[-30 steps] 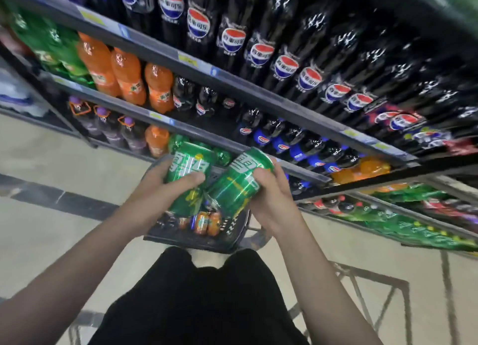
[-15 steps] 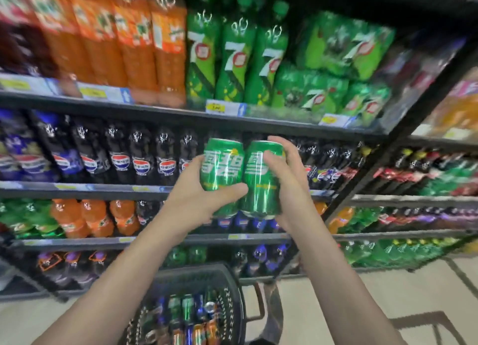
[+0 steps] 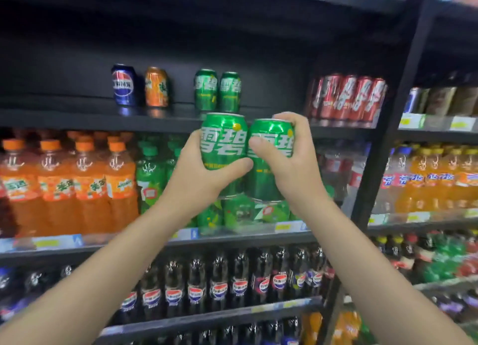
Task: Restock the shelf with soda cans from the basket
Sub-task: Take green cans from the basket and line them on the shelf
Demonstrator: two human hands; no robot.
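Far left of the hands and level with them, orange soda bottles [image 3: 69, 186] stand in a row, clear ribbed plastic with orange caps. Up and to the left of the hands, on the black metal shelf [image 3: 103, 120], a glossy blue can [image 3: 123, 84] and an orange can [image 3: 156, 86] stand upright, just beside each other.

The left hand [image 3: 199, 174] grips 1 green can [image 3: 224, 141] around its lower half, thumb curled across the front beneath the white lettering, fingers wrapped behind. The can is a smooth, shiny cylinder, held upright with its top just below the shelf's front edge. Directly above this hand, 2 green cans on the shelf [image 3: 217, 90] stand side by side, matching the held ones in colour and print.

The right hand [image 3: 292, 161] grasps a second green can [image 3: 270, 158], thumb pressed on its front, fingers hooked over the rim at the top right. The 2 held cans touch along their sides, or very nearly; motion blur makes this hard to settle.

Below both hands sit green bottles [image 3: 148, 179] and shrink-wrapped green packs [image 3: 243, 212], then dark cola bottles [image 3: 219, 282] lower still. Up and to the right of the right hand, red cans [image 3: 346, 97] crowd together on the same shelf, tall slim cylinders with white script. Further right, past a black upright post [image 3: 388, 127], more orange bottles [image 3: 434, 181] show, soft with blur.
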